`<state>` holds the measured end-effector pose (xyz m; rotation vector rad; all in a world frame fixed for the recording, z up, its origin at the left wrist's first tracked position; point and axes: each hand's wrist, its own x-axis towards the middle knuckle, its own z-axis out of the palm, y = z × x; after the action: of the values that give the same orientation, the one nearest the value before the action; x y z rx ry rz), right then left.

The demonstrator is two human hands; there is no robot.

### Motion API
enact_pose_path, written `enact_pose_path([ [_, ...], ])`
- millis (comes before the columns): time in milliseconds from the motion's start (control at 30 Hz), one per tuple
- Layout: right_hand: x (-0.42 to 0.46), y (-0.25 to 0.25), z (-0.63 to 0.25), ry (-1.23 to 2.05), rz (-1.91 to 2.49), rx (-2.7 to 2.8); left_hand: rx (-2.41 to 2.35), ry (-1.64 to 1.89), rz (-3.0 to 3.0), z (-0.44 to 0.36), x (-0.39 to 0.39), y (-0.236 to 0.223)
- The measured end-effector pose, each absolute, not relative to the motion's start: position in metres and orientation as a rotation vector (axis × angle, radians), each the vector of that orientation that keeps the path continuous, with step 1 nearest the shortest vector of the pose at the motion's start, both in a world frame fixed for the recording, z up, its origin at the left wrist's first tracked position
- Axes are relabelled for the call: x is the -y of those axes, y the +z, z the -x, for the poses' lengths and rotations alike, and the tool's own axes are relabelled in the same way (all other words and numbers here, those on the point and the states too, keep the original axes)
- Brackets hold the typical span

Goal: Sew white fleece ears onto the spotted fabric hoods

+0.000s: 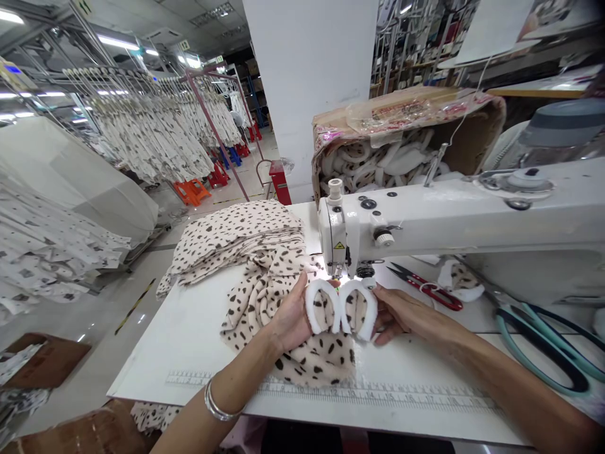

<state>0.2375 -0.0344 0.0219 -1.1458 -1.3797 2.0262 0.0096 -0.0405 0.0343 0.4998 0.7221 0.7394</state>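
At the left edge of the frame hang pale spotted garments (42,233), with an open cardboard box (51,359) on the floor at lower left. Toward the upper left, a long row of spotted clothes (146,132) hangs above an orange stool (191,192). Left of center, a stack of cream fabric (236,233) with dark spots lies on the white desk (161,340), its loose folds spilling toward the middle of the frame. A printed ruler (378,397) runs along the desk's near edge, at bottom center.

The left hand (292,315), with silver bangles (217,403) on its forearm, comes up from the bottom; its grip is closed on the outer side of the left ear piece (323,309). Just beside that, at center, is the right ear piece (358,310), also spotted with a fluffy white border. The right hand (397,312) has its grip closed on that one's outer edge, thumb above and fingers below.

Both pieces are just in front of the sewing machine's needle area. The white sewing machine (454,214) stretches to the right edge; behind it, at upper right, a carton (406,110) holds more white-edged pieces. Red-handled snips (439,295) and teal-handled scissors (543,347) lie at right.
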Motion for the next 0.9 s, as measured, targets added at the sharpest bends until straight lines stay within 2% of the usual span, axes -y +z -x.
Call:
enact_pose_path([
  [267, 0.037, 0.032, -0.245, 1.995, 1.101, 1.566, -0.787, 0.733, -0.646, -0.009, 0.042, 0.034],
  [467, 0.043, 0.037, -0.23, 2.066, 0.819, 1.66, -0.783, 0.705, -0.738, -0.012, 0.044, 0.035],
  [900, 0.053, 0.02, -0.204, 1.849, 0.965, 1.593, -0.785, 0.674, -0.926, -0.013, 0.05, 0.038],
])
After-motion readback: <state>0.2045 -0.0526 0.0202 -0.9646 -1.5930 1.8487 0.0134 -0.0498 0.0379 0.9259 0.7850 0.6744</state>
